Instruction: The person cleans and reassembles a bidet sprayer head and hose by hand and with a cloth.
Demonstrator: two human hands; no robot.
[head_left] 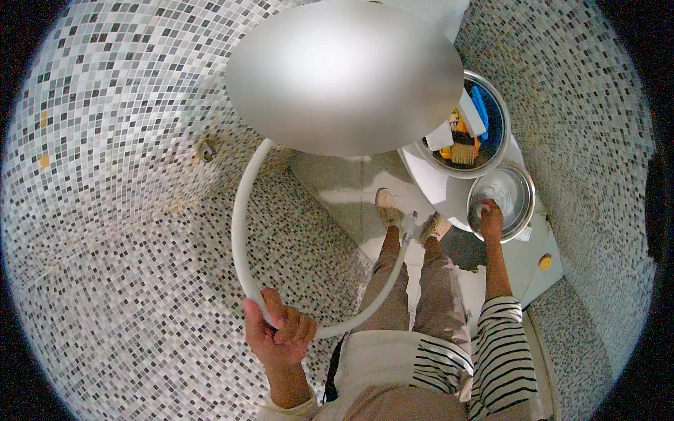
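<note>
My left hand [279,328] is closed around a white flexible hose [242,210] that loops down toward a small metal nozzle [408,228] near my legs. My right hand [490,221] reaches into a steel bowl [528,188] on the right, its fingers curled at something pale or clear that I cannot make out, perhaps partly under water. Just behind that bowl, a larger steel basin [504,123] holds a straw-coloured brush [463,154], blue items [479,105], white blocks [470,116] and other small things.
Mosaic-tiled walls [105,105] surround me, with a metal fitting [206,149] on the left one. The basins stand on a white ledge [442,203]. A small yellow object [545,262] sits at the right. A blurred oval hides the upper middle.
</note>
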